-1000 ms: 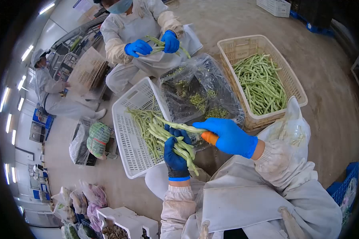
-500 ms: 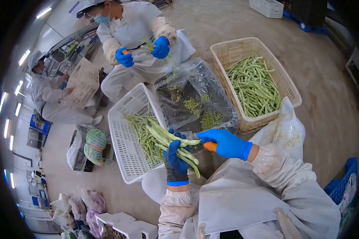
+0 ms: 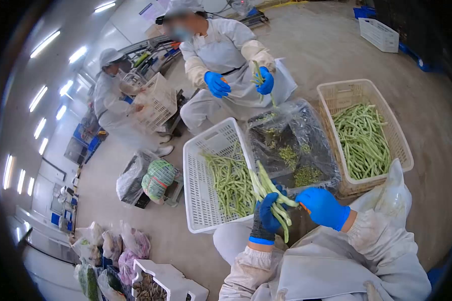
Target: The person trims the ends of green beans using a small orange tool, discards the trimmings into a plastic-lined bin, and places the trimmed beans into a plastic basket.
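My left hand (image 3: 266, 216), in a dark blue and grey glove, is wrapped around a bunch of long green beans (image 3: 264, 183). Their lower ends fan out past my fingers towards my right hand (image 3: 328, 206). That hand wears a blue glove and is closed on a small tool with an orange handle (image 3: 304, 207); its blade or tip is too small to make out. The tool sits at the bean ends. Left of the bunch is a white crate (image 3: 192, 208) partly filled with green beans (image 3: 231, 185). A plastic-lined bin (image 3: 266, 158) with green trimmings lies just beyond my hands.
At the right, a beige crate (image 3: 406, 150) holds many beans. Opposite sits a co-worker (image 3: 226, 50) with blue gloves, holding beans. Another person (image 3: 113, 95) handles a crate (image 3: 158, 105) behind. Bagged vegetables (image 3: 135, 241) and a white foam box (image 3: 178, 281) stand at lower left.
The whole view has swung left, so everything appears farther right and lower. My right hand has come closer to the bean ends. The co-worker's hands are farther apart.
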`<act>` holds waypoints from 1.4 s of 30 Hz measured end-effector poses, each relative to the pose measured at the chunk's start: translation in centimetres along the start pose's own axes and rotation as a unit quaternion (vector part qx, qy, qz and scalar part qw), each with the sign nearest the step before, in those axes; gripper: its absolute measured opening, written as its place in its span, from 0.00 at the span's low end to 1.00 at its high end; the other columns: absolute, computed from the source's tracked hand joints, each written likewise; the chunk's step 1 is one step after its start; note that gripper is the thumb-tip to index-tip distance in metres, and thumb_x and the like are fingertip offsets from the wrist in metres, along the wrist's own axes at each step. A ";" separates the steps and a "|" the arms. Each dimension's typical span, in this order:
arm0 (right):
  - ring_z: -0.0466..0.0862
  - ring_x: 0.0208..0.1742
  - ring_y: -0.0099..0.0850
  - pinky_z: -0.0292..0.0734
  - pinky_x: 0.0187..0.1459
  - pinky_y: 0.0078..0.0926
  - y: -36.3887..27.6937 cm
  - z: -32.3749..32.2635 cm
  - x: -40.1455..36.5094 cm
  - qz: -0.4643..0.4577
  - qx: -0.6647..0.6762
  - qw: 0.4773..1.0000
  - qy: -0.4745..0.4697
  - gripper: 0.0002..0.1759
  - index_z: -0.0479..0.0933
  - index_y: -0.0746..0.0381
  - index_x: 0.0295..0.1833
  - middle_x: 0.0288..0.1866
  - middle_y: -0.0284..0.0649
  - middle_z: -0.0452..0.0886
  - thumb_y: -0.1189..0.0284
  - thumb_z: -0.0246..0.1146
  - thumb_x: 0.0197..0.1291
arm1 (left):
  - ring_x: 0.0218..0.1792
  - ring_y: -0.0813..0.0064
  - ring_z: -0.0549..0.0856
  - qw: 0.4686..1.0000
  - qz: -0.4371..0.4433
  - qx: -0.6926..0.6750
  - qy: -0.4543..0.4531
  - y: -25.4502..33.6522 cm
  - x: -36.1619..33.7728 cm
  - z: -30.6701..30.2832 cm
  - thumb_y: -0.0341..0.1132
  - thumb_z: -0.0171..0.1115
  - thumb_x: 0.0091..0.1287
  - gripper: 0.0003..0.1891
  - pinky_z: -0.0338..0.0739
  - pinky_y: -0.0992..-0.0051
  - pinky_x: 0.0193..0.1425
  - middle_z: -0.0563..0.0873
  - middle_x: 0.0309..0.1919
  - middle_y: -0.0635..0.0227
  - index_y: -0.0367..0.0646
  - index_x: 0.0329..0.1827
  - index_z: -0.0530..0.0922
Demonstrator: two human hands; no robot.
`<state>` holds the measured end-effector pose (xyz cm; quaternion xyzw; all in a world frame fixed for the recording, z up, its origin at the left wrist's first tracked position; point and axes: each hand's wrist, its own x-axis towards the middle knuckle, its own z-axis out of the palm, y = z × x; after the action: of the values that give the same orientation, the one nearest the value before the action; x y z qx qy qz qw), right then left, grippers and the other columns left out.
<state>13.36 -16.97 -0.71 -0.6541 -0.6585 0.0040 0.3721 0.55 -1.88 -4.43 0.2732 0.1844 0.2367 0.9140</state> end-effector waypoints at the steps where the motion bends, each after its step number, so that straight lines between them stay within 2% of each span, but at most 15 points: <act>1: 0.77 0.35 0.45 0.73 0.36 0.40 0.0 -0.5 -0.1 -0.006 0.001 1.000 0.000 0.09 0.74 0.61 0.41 0.33 0.44 0.75 0.77 0.56 0.51 | 0.48 0.66 0.80 0.999 -0.025 -0.016 -0.015 0.1 -0.2 0.2 0.29 0.57 0.62 0.24 0.79 0.68 0.49 0.79 0.46 0.61 0.39 0.63 0.66; 3: 0.78 0.37 0.45 0.74 0.37 0.40 -0.3 -1.5 0.1 -0.033 0.007 0.994 -0.103 0.12 0.74 0.61 0.43 0.34 0.44 0.76 0.77 0.57 0.50 | 0.46 0.68 0.80 0.996 -0.074 0.057 -0.014 0.9 -0.5 -0.3 0.31 0.58 0.61 0.24 0.78 0.70 0.48 0.79 0.45 0.62 0.39 0.61 0.68; 7: 0.78 0.38 0.45 0.74 0.40 0.39 1.4 -3.5 1.9 -0.079 -0.049 0.993 -0.066 0.11 0.75 0.62 0.44 0.35 0.46 0.77 0.77 0.57 0.52 | 0.44 0.71 0.80 0.962 -0.107 0.231 -0.094 2.8 -2.9 4.2 0.31 0.58 0.57 0.26 0.77 0.73 0.49 0.80 0.44 0.62 0.34 0.60 0.69; 11: 0.79 0.38 0.39 0.74 0.41 0.30 8.5 -7.3 3.4 0.067 0.012 0.972 0.226 0.07 0.76 0.65 0.42 0.37 0.44 0.79 0.74 0.55 0.63 | 0.40 0.72 0.81 0.955 -0.110 0.271 -0.046 4.2 -3.2 2.3 0.31 0.60 0.55 0.26 0.77 0.74 0.46 0.80 0.40 0.63 0.35 0.60 0.70; 15: 0.74 0.37 0.22 0.71 0.42 0.21 10.8 -14.8 3.7 0.140 0.097 0.831 0.530 0.11 0.77 0.64 0.49 0.35 0.33 0.78 0.70 0.54 0.68 | 0.44 0.69 0.81 0.985 -0.087 0.151 -0.009 6.0 -2.0 -3.8 0.28 0.57 0.57 0.29 0.79 0.71 0.48 0.80 0.43 0.62 0.38 0.65 0.65; 17: 0.77 0.41 0.30 0.72 0.46 0.26 14.5 -12.9 2.9 0.166 0.240 0.818 0.496 0.11 0.77 0.62 0.51 0.41 0.40 0.79 0.73 0.56 0.65 | 0.48 0.69 0.79 0.998 -0.027 0.021 -0.057 6.1 -1.2 -3.1 0.28 0.56 0.60 0.30 0.79 0.69 0.48 0.79 0.47 0.64 0.39 0.68 0.61; 18: 0.77 0.45 0.36 0.72 0.48 0.30 15.2 -10.2 2.7 0.160 0.077 0.918 0.355 0.13 0.77 0.61 0.52 0.45 0.44 0.77 0.73 0.57 0.62 | 0.44 0.70 0.80 1.000 -0.001 0.009 -0.026 5.8 -1.5 -0.8 0.28 0.55 0.60 0.30 0.80 0.71 0.42 0.78 0.45 0.65 0.44 0.69 0.62; 20: 0.73 0.54 0.49 0.69 0.55 0.42 12.7 -5.9 2.6 0.140 -0.121 0.982 0.028 0.20 0.76 0.57 0.56 0.54 0.53 0.73 0.73 0.62 0.55 | 0.49 0.70 0.79 0.998 0.013 -0.020 -0.055 4.7 -0.5 -2.0 0.28 0.55 0.61 0.31 0.78 0.67 0.50 0.77 0.49 0.66 0.46 0.70 0.60; 21: 0.74 0.53 0.49 0.70 0.55 0.41 10.7 -3.8 2.9 0.072 -0.005 0.996 0.049 0.24 0.74 0.56 0.59 0.52 0.52 0.74 0.70 0.64 0.55 | 0.50 0.69 0.79 0.997 0.027 -0.037 -0.067 4.1 0.1 -2.0 0.28 0.55 0.61 0.31 0.77 0.65 0.53 0.77 0.50 0.66 0.46 0.70 0.60; 24: 0.78 0.48 0.47 0.74 0.51 0.37 1.3 -1.1 4.2 0.161 0.361 0.918 -0.014 0.29 0.68 0.54 0.65 0.49 0.52 0.76 0.65 0.64 0.57 | 0.52 0.68 0.78 0.997 0.037 -0.052 -0.051 2.7 0.0 -0.7 0.29 0.54 0.63 0.29 0.75 0.64 0.58 0.78 0.51 0.66 0.46 0.69 0.61; 29: 0.79 0.39 0.45 0.77 0.39 0.39 -0.6 2.2 4.6 0.054 -0.027 0.997 -0.038 0.24 0.71 0.56 0.61 0.41 0.45 0.77 0.70 0.59 0.57 | 0.59 0.65 0.75 0.997 0.008 -0.062 -0.047 -0.1 0.2 -0.8 0.30 0.53 0.66 0.22 0.70 0.64 0.64 0.75 0.59 0.62 0.44 0.65 0.66; 31: 0.78 0.34 0.43 0.76 0.32 0.41 0.2 2.9 3.9 0.036 -0.056 0.998 0.010 0.22 0.72 0.55 0.58 0.37 0.43 0.76 0.73 0.58 0.56 | 0.58 0.65 0.75 0.980 0.068 0.000 -0.189 -1.2 0.4 -2.2 0.32 0.52 0.68 0.21 0.70 0.65 0.63 0.75 0.59 0.58 0.43 0.64 0.66; 32: 0.79 0.34 0.42 0.76 0.32 0.38 1.0 2.9 3.6 0.024 -0.036 0.998 0.047 0.21 0.74 0.56 0.58 0.37 0.44 0.77 0.73 0.58 0.56 | 0.58 0.65 0.75 0.995 -0.028 -0.076 -0.064 -0.2 -0.1 -0.2 0.31 0.53 0.67 0.20 0.72 0.65 0.62 0.75 0.58 0.55 0.42 0.63 0.67; 35: 0.81 0.34 0.37 0.77 0.34 0.31 2.0 1.7 2.7 0.082 0.110 0.988 0.076 0.18 0.77 0.58 0.55 0.36 0.45 0.81 0.74 0.58 0.58 | 0.53 0.67 0.78 0.997 -0.049 -0.033 -0.041 0.1 -0.5 0.7 0.32 0.54 0.67 0.23 0.74 0.69 0.59 0.77 0.54 0.62 0.38 0.64 0.65; 42: 0.76 0.34 0.20 0.74 0.39 0.22 2.8 -3.6 1.9 0.262 0.394 0.881 -0.002 0.15 0.79 0.64 0.53 0.34 0.37 0.82 0.73 0.60 0.62 | 0.49 0.71 0.77 0.989 -0.094 -0.044 -0.106 -0.3 -0.2 0.4 0.26 0.55 0.62 0.23 0.79 0.70 0.50 0.75 0.49 0.64 0.39 0.61 0.66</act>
<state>17.79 -16.69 1.48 -0.6020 -0.4083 0.3619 0.5831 0.72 -2.39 -4.25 0.2377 0.1004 0.1275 0.9577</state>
